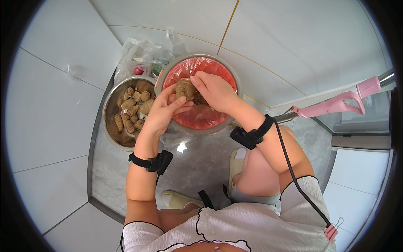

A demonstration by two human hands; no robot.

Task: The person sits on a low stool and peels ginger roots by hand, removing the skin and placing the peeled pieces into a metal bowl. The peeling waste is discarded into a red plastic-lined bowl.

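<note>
My left hand (165,108) holds a brown, rough-skinned taro corm (185,88), with the thumb on its lower side and fingers beneath it. Thumb and fingertips of my right hand (217,91) touch the corm's upper right edge, where a small pale patch shows; its other fingers are curled and partly hidden. Both hands are over a round bin (240,91) lined with a red plastic bag (201,118). Dark brown scraps (200,99) lie in the bag below my right hand. To the left, a steel basin (108,132) holds several more corms (128,104).
Clear plastic bags (148,50) with a red and a green item inside lie behind the basin, against the tiled wall. A pink handle (330,105) on a metal pole slants in from the right. A black cable (288,167) runs along my right arm. My slippers (179,199) rest on the floor.
</note>
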